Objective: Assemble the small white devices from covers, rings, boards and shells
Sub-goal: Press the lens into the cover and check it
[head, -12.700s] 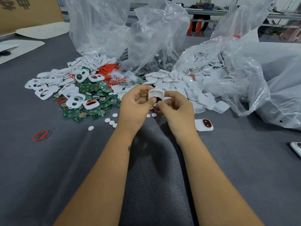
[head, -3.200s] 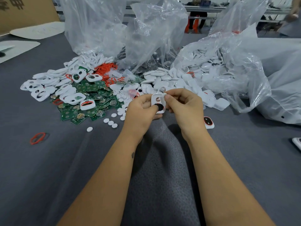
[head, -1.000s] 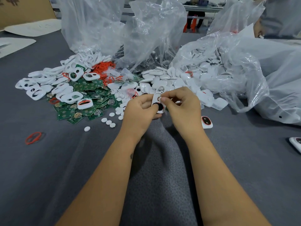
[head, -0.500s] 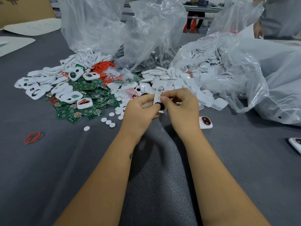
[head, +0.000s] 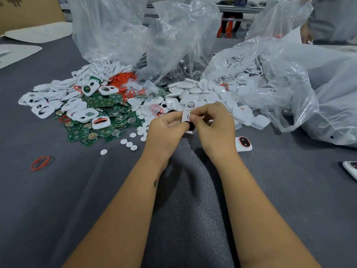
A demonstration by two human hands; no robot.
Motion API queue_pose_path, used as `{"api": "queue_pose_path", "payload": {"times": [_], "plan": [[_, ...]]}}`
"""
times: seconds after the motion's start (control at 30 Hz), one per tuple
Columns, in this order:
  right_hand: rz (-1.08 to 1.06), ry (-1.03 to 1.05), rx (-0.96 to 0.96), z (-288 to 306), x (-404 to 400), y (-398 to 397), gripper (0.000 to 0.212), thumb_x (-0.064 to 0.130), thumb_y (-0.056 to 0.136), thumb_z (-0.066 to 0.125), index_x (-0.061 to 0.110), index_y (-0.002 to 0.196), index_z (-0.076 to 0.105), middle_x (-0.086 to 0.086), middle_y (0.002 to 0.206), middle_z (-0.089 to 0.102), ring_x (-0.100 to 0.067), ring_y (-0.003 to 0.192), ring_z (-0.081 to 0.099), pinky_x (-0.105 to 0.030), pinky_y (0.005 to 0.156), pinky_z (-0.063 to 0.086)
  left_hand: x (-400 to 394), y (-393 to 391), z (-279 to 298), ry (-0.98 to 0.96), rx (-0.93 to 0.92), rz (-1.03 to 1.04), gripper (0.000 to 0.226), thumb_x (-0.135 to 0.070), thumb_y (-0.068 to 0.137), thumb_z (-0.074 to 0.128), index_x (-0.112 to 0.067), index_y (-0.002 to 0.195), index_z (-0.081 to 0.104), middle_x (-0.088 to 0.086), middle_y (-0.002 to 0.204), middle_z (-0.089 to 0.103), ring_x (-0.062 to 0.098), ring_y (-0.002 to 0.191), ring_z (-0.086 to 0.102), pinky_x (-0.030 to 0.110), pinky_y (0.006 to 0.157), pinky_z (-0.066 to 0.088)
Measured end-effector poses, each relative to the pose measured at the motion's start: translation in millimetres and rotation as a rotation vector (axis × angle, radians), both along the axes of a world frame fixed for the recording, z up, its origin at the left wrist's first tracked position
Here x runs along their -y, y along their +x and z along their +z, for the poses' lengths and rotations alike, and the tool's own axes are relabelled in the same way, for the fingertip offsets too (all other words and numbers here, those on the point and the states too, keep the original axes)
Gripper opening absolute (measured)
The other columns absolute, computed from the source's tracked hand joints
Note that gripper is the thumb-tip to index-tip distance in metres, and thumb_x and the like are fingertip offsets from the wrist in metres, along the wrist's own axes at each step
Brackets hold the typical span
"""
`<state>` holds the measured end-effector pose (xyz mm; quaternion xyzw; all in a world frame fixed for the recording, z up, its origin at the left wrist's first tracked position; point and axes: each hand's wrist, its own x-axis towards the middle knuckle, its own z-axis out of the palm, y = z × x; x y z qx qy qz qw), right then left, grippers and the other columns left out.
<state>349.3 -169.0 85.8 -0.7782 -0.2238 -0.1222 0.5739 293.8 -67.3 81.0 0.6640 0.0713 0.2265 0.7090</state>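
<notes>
My left hand (head: 166, 130) and my right hand (head: 214, 126) meet over the grey table and both pinch one small white cover (head: 185, 115), held upright between the fingertips; a dark round part shows at its lower edge. White covers (head: 42, 110) with oval holes lie piled at the left. Green boards (head: 108, 113) spread beside them, red rings (head: 123, 79) behind. White shells (head: 195, 93) spill from a bag in the middle. One finished white device (head: 243, 144) with a red-ringed window lies right of my right hand.
Tall clear plastic bags (head: 177, 35) stand behind the piles and a large one (head: 289, 84) lies at the right. Small white discs (head: 129, 144) dot the cloth. A loose red ring (head: 41, 162) lies at the left. Another device (head: 350, 169) sits at the right edge. A person stands at the far right.
Both hands stay on the same white cover. My right fingers have shifted a little on its upper part. The piles and the finished device have not moved.
</notes>
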Motion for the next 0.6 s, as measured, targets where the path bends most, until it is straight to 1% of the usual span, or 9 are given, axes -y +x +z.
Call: {"api": "queue_pose_path", "payload": {"times": [0.1, 0.2, 0.3, 0.4, 0.47, 0.53, 0.6], "plan": [[-0.019, 0.054, -0.007, 0.8, -0.2, -0.8, 0.033, 0.009, 0.078, 0.074, 0.034, 0.078, 0.053, 0.005, 0.088, 0.057, 0.007, 0.068, 0.05, -0.006, 0.065, 0.038, 0.2, 0.0, 0.3, -0.015, -0.007, 0.011, 0.033, 0.011, 0.084, 0.052, -0.008, 0.099, 0.074, -0.002, 0.08, 0.075, 0.004, 0.074, 0.068, 0.013, 0.068, 0.049], [-0.014, 0.156, -0.088, 2.2, 0.5, -2.5, 0.038, 0.009, 0.076, 0.075, 0.033, 0.082, 0.047, 0.01, 0.083, 0.053, 0.006, 0.061, 0.046, -0.007, 0.061, 0.039, 0.4, 0.1, 0.3, -0.028, -0.004, 0.001, 0.033, 0.01, 0.085, 0.052, -0.009, 0.101, 0.074, 0.001, 0.087, 0.076, 0.007, 0.08, 0.069, 0.016, 0.072, 0.05], [-0.016, 0.181, -0.205, 3.9, 0.3, -2.6, 0.028, 0.013, 0.08, 0.075, 0.028, 0.085, 0.053, 0.006, 0.08, 0.055, 0.003, 0.059, 0.047, -0.009, 0.058, 0.041, 1.4, -0.1, 1.2, -0.007, 0.017, -0.014, 0.036, 0.01, 0.086, 0.051, -0.011, 0.105, 0.073, 0.0, 0.095, 0.076, 0.008, 0.088, 0.069, 0.017, 0.078, 0.051], [0.02, 0.205, -0.335, 5.7, 1.9, -0.3, 0.014, 0.013, 0.083, 0.074, 0.019, 0.09, 0.063, 0.003, 0.074, 0.058, 0.0, 0.056, 0.051, -0.014, 0.058, 0.043, 1.9, -0.8, 2.5, 0.024, 0.032, -0.024, 0.038, 0.009, 0.086, 0.051, -0.016, 0.103, 0.074, -0.003, 0.095, 0.076, 0.006, 0.09, 0.069, 0.015, 0.078, 0.05], [0.087, 0.256, -0.409, 6.6, 4.0, 0.5, 0.009, 0.01, 0.085, 0.072, 0.009, 0.093, 0.07, 0.0, 0.073, 0.061, -0.001, 0.057, 0.052, -0.015, 0.057, 0.042, 1.4, -1.2, 3.9, 0.023, 0.032, -0.023, 0.037, 0.01, 0.087, 0.051, -0.016, 0.101, 0.074, -0.006, 0.088, 0.076, 0.002, 0.082, 0.068, 0.012, 0.073, 0.049], [0.15, 0.305, -0.465, 6.6, 6.3, 0.7, 0.013, 0.007, 0.085, 0.07, -0.001, 0.095, 0.071, -0.004, 0.073, 0.064, -0.002, 0.057, 0.054, -0.014, 0.056, 0.042, 0.8, -1.7, 4.9, 0.036, 0.019, -0.019, 0.035, 0.01, 0.087, 0.052, -0.015, 0.099, 0.073, -0.009, 0.079, 0.074, -0.003, 0.071, 0.064, 0.008, 0.065, 0.046], [0.183, 0.331, -0.493, 6.9, 7.9, 0.8, 0.012, 0.005, 0.085, 0.069, -0.003, 0.094, 0.07, -0.004, 0.07, 0.064, -0.001, 0.055, 0.055, -0.012, 0.054, 0.042, -0.7, -1.6, 5.2, 0.055, -0.013, -0.013, 0.032, 0.008, 0.087, 0.054, -0.015, 0.098, 0.074, -0.008, 0.074, 0.073, -0.002, 0.065, 0.06, 0.01, 0.059, 0.045]]}}
